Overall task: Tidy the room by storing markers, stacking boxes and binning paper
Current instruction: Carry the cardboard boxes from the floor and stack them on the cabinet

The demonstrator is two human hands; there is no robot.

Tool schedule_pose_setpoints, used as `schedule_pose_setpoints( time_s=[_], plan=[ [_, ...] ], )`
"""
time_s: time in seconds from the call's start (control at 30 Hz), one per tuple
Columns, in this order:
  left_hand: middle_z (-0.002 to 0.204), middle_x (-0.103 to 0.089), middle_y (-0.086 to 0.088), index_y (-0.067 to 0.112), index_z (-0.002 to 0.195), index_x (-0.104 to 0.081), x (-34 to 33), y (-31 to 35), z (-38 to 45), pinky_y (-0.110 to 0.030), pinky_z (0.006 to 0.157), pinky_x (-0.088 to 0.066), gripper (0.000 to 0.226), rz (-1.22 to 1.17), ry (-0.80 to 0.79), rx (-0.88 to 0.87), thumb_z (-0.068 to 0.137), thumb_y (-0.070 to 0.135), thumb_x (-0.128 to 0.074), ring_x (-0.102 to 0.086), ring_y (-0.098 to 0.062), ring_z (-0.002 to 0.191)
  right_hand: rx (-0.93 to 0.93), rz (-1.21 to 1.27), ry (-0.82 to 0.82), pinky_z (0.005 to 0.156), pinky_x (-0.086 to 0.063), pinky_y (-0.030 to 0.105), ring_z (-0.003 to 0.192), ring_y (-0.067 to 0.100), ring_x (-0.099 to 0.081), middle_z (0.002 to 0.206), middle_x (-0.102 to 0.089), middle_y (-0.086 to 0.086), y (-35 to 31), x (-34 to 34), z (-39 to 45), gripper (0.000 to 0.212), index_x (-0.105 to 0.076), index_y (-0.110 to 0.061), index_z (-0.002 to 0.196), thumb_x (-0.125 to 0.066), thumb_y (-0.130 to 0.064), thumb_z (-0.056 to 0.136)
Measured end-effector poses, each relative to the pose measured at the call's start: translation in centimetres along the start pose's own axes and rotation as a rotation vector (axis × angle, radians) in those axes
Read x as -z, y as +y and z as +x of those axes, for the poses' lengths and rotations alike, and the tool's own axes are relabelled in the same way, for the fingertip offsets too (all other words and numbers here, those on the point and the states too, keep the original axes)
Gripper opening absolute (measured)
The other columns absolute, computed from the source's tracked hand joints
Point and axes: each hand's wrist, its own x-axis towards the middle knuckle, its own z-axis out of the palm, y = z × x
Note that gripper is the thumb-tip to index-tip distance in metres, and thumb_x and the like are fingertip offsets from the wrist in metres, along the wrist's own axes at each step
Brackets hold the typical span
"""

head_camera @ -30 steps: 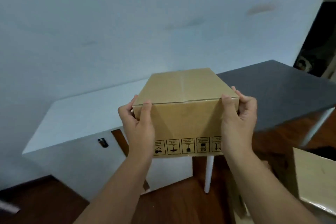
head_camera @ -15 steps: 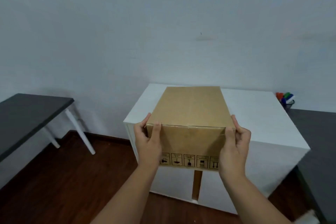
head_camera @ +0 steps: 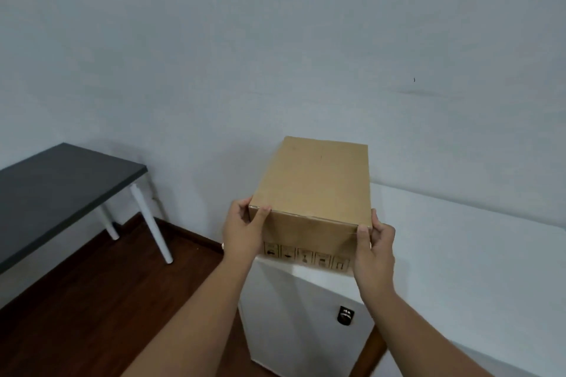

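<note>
Head view: box (head_camera: 312,180) between fingers (head_camera: 262,214).

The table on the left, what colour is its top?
Dark grey table top, on white legs; head view.

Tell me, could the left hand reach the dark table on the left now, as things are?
Probably not. The left hand is busy gripping the cardboard box together with the right hand, and the dark table stands apart, across open floor.

Head-worn view, forward and down, close above white cabinet (head_camera: 459,254).
</note>
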Motion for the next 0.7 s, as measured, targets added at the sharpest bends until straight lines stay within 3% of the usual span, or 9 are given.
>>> schedule_pose_setpoints(
  time_s=[0.1,0.2,0.33,0.4,0.5,0.6,0.7],
  plan=[
    [0.106,-0.067,0.013,0.037,0.098,-0.056,-0.5,-0.1,5.0,-0.029,0.084,-0.052,0.03,0.076,-0.089,0.055,0.076,0.043,-0.077,-0.064,-0.005,0.099,-0.063,0.025,0.028,0.097,-0.035,0.025,0.132,0.011,-0.046,0.148,-0.044,-0.014,-0.3,-2.1,3.5,0.017,-0.039,-0.034,0.116,-0.046,-0.031,0.1],
    [0.107,-0.065,0.003,0.031,0.097,-0.051,-1.1,0.1,9.9,-0.039,0.088,-0.053,0.03,0.105,-0.191,0.095,0.08,0.036,-0.075,-0.063,-0.017,0.101,-0.089,0.029,0.072,0.096,-0.037,0.025,0.128,0.009,-0.05,0.146,-0.048,-0.014,-0.3,-4.5,5.3,0.016,-0.041,-0.035,0.112,-0.05,-0.033,0.099],
    [0.107,-0.065,0.0,0.026,0.099,-0.051,-0.1,-0.5,14.1,-0.016,0.065,-0.049,0.032,0.071,-0.353,0.076,0.08,0.032,-0.077,-0.063,-0.012,0.096,-0.112,0.043,0.159,0.084,-0.039,0.017,0.123,0.005,-0.05,0.145,-0.046,-0.021,0.2,-7.7,5.4,0.017,-0.039,-0.046,0.105,-0.048,-0.033,0.099],
    [0.111,-0.064,0.002,0.026,0.101,-0.051,0.2,-0.9,14.8,-0.013,0.062,-0.048,0.035,0.083,-0.42,0.075,0.08,0.035,-0.077,-0.063,-0.008,0.097,-0.107,0.072,0.199,0.088,-0.04,0.018,0.123,0.003,-0.049,0.145,-0.045,-0.021,0.3,-8.4,5.3,0.018,-0.039,-0.046,0.108,-0.047,-0.033,0.1],
    [0.127,-0.057,0.005,0.026,0.117,-0.047,0.0,-0.5,15.0,-0.021,0.075,-0.046,0.046,0.098,-0.45,0.098,0.082,0.038,-0.074,-0.057,-0.003,0.103,-0.147,0.128,0.204,0.098,-0.041,0.031,0.12,0.004,-0.052,0.138,-0.052,-0.011,0.0,-8.3,5.4,0.017,-0.043,-0.038,0.113,-0.049,-0.029,0.099],
    [0.153,-0.03,0.003,0.03,0.145,-0.026,-0.2,-0.5,12.6,-0.039,0.106,-0.041,0.085,0.043,-0.361,0.137,0.078,0.052,-0.073,-0.04,-0.015,0.133,-0.267,0.16,0.208,0.098,-0.039,0.034,0.119,0.009,-0.05,0.133,-0.051,-0.008,-0.4,-6.7,5.1,0.028,-0.045,-0.035,0.12,-0.053,-0.041,0.094],
    [0.161,-0.005,0.005,0.036,0.154,-0.006,-0.3,-2.0,6.9,-0.047,0.113,-0.028,0.109,-0.007,-0.281,0.301,0.071,0.069,-0.069,-0.021,-0.022,0.146,-0.406,0.194,0.335,0.108,-0.034,0.044,0.124,0.016,-0.047,0.134,-0.049,-0.002,0.4,-3.6,3.7,0.039,-0.047,-0.027,0.123,-0.048,-0.048,0.09]
  ],
)
